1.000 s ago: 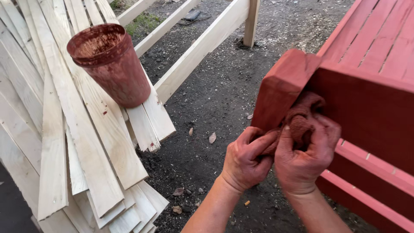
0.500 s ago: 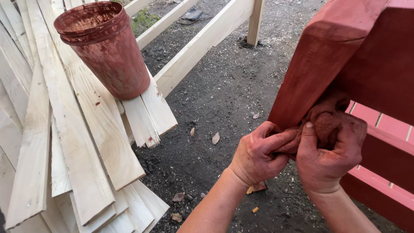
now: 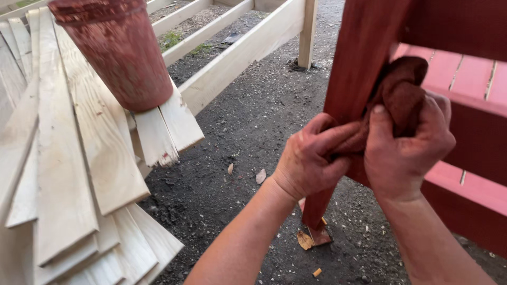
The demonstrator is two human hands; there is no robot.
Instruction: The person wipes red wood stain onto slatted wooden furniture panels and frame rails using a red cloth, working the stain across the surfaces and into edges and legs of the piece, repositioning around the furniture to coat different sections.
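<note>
Both hands have slid down the red-stained wooden post since half a second ago, so the rubbing now covers its middle stretch. Left hand and right hand press closed around a stain-soaked brown rag wrapped against the post's edge. Upper left, a stain-smeared plastic pot stands on pale planks; its contents are hidden

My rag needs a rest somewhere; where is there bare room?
Bare gravel ground lies between the pale boards and the red post. The stained pot crowds the boards' top; both hands and rag crowd the post.
</note>
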